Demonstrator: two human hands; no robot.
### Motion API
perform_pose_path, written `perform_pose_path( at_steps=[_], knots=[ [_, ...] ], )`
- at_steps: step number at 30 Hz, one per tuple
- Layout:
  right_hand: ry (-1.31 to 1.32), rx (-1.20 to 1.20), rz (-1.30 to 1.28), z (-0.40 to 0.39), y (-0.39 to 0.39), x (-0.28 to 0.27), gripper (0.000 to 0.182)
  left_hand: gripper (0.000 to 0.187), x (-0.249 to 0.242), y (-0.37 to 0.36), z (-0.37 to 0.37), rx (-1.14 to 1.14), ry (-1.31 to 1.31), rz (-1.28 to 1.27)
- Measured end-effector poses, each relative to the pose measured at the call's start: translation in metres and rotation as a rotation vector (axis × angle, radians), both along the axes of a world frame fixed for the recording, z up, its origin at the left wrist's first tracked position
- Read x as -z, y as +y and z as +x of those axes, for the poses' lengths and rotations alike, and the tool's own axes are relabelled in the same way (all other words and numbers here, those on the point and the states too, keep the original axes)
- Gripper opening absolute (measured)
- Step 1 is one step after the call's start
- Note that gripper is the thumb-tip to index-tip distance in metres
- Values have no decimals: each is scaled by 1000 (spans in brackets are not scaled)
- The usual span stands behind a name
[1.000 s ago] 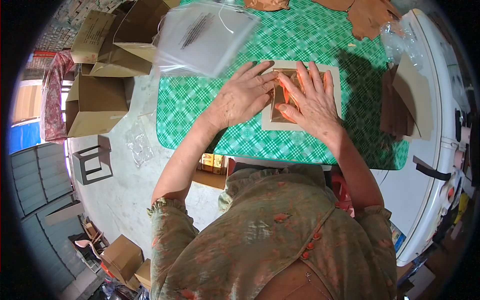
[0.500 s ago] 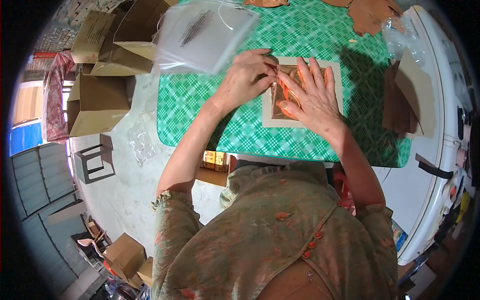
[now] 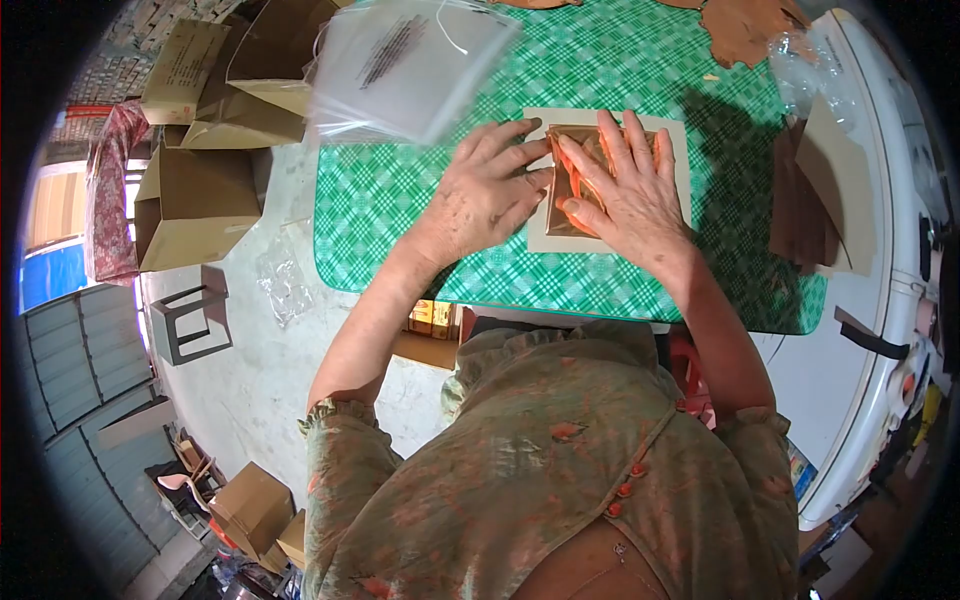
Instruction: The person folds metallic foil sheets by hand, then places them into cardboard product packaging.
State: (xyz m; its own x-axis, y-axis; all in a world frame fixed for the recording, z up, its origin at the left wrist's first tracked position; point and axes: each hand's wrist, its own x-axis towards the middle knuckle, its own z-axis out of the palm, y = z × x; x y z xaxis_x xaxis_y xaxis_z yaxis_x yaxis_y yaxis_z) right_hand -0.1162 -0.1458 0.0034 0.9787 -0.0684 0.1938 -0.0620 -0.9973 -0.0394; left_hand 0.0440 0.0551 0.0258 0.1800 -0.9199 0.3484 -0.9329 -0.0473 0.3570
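Glossy, smooth, reflective copper-coloured panel [image 3: 567, 219]; matt, smooth, card-like beige backing [image 3: 540, 222]; translucent plastic bags [image 3: 420, 70] with a slight sheen; dull corrugated cardboard boxes [image 3: 208, 190]; crinkled clear plastic film [image 3: 284, 285].

We observe a rectangular table [image 3: 390, 245] with rounded corners and a green-and-white plaid cover, above a pale grey, smooth floor [image 3: 245, 390]. We locate a brick wall [image 3: 100, 82] at far left and a grey panelled wall [image 3: 85, 355] at near left. We note bright light at left and shadow across the table's right side.
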Motion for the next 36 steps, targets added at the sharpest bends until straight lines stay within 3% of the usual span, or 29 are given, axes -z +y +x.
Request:
perform_pose_path(
  at_steps=[15, 18, 24, 27, 28, 31, 32, 36],
  knots=[
    [19, -24, 31, -1, -1, 4, 68, 47, 1, 3, -6, 102, -30, 59],
    [16, -23, 44, -1, 1, 0, 67, 44, 0, 4, -6, 111, 42, 26],
    [-3, -31, 60, -1, 0, 1, 65, 21, 2, 1, 2, 137, 239, -42],
    [67, -11, 35, -1, 0, -2, 64, 15, 1, -16, -11, -114, 276, -149],
    [105, 2, 21, -1, 0, -3, 64, 31, 2, -22, -17, -178, 262, -212],
    [97, -12, 54, -2, -3, -2, 64, 58, -5, -45, -50, -303, 620, -234],
    [86, 0, 58, -1, -2, 1, 65, 78, 7, -48, -55, -248, 641, -146],
    [34, 16, 49, 2, -2, 6, 68, 83, 11, -60, -69, -219, 473, -173]
  ],
)
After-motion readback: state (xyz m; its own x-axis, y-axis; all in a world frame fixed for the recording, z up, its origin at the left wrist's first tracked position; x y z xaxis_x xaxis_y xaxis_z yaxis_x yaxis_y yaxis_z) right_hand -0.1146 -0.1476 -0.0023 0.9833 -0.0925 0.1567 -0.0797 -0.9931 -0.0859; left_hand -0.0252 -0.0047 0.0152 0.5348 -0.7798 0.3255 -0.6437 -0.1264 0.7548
